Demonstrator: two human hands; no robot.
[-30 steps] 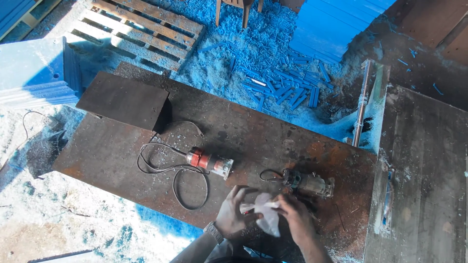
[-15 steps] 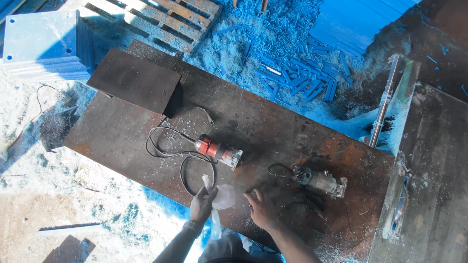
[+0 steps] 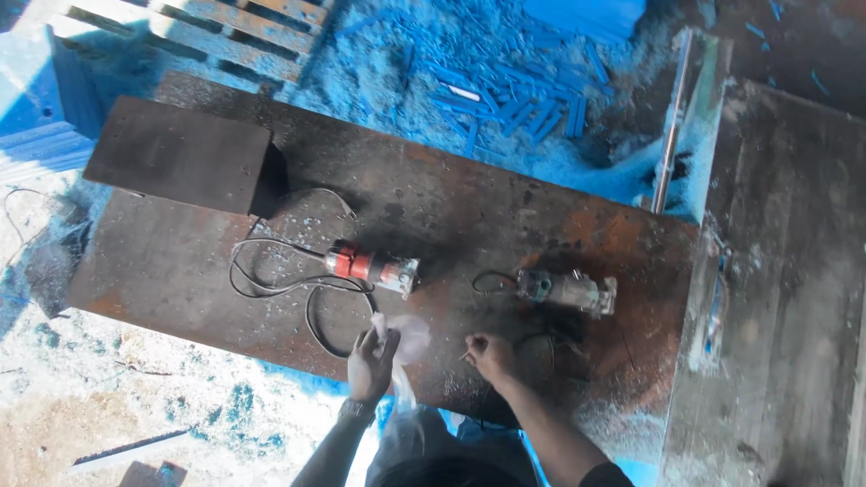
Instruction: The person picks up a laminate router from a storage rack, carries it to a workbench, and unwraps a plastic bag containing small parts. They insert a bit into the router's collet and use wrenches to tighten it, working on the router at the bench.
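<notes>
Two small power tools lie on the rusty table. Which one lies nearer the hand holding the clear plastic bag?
The red-bodied tool, just above the left hand and its plastic bag. The grey tool lies further right, nearer the right hand.

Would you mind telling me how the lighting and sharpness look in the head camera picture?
Head view: hard sunlight, bleaching the clear plastic bag in the left hand; the dark rectangular metal box throws a sharp shadow onto the rusty steel plate; the right hand is slightly soft; edges bow a little.
</notes>
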